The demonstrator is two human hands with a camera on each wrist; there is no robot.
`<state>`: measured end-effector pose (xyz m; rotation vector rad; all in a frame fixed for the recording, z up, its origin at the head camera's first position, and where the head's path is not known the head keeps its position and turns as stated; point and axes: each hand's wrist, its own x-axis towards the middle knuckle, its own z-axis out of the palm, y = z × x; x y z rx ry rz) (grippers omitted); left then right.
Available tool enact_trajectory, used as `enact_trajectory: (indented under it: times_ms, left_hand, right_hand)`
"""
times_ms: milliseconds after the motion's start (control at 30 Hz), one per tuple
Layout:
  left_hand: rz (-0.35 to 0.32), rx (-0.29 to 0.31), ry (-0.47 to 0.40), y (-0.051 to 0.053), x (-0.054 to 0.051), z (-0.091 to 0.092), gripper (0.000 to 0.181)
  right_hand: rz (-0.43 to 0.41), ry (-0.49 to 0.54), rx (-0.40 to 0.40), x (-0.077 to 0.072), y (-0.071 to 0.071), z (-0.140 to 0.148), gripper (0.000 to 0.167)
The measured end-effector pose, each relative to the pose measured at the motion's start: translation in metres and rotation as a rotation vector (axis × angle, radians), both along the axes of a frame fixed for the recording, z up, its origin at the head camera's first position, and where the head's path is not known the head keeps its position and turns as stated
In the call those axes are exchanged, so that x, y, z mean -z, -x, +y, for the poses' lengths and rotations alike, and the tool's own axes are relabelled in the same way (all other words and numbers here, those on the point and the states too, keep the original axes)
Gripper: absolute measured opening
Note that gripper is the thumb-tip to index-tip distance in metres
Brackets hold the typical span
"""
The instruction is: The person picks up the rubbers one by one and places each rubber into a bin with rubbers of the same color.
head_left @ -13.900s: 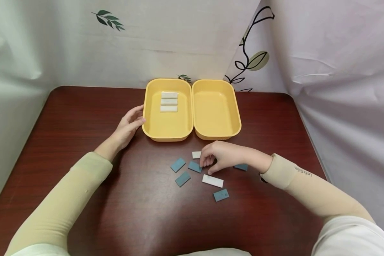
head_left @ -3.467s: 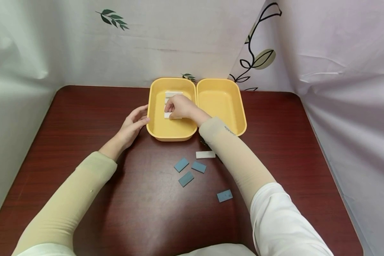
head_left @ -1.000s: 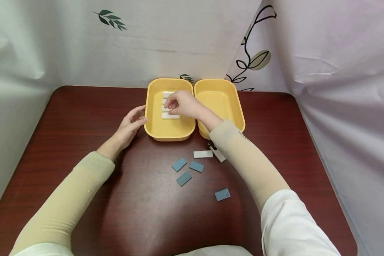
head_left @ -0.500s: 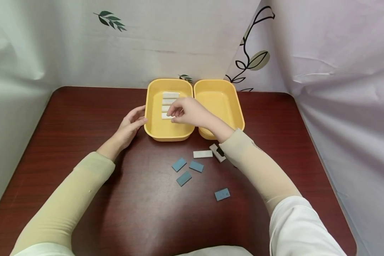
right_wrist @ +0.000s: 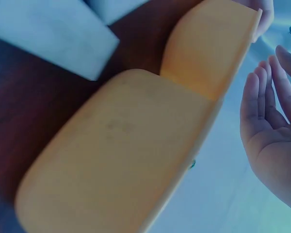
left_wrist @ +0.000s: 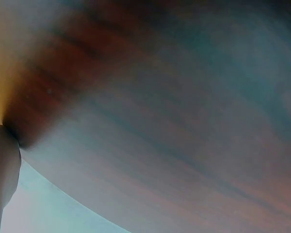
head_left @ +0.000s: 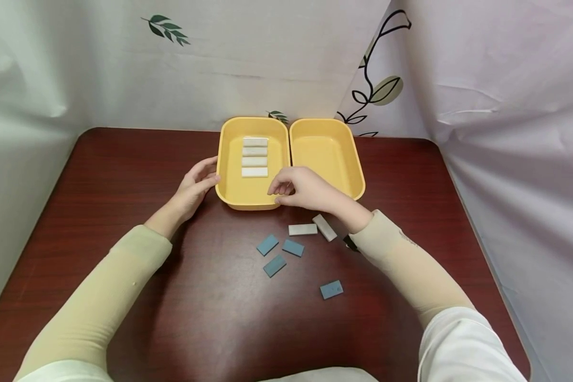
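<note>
My left hand (head_left: 191, 192) rests against the outer left side of the left yellow tray (head_left: 254, 204), its thumb at the rim. Four-sided white tiles (head_left: 254, 172), several of them, lie stacked in one neat column inside that tray. Over the tray's front right corner hovers my right hand (head_left: 307, 189), fingers loosely bent and nothing between them; the right wrist view shows it empty too. On the table just in front of the trays are two more white tiles (head_left: 303, 229), one straight and one slanted. Several blue tiles (head_left: 274, 266) lie scattered nearer me.
A second yellow tray (head_left: 327, 154) with nothing visible in it adjoins the left one. The dark red-brown table (head_left: 210, 318) ends at a pale curtain (head_left: 267, 58) behind. A dark band shows at my right wrist and covers part of the table.
Since the oldest frame, a white tile has left the table's middle and a fourth has joined the column. My right hand has just drawn back toward me and rightward; the left stays put.
</note>
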<state>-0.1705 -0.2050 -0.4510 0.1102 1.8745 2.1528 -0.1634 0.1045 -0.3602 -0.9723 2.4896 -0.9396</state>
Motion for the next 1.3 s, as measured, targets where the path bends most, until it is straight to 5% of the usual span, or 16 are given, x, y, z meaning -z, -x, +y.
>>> enact_trajectory:
  times_ms: [600, 1300]
  left_hand:
    - [-0.005, -0.006, -0.003, -0.001, -0.001, 0.001, 0.06]
    - [-0.016, -0.013, -0.017, -0.001, -0.002, 0.001, 0.059]
  right_hand:
    - [-0.003, 0.029, 0.005, 0.019, -0.029, 0.034, 0.014]
    - [0.147, -0.047, 0.033, 0.037, -0.062, 0.054, 0.021]
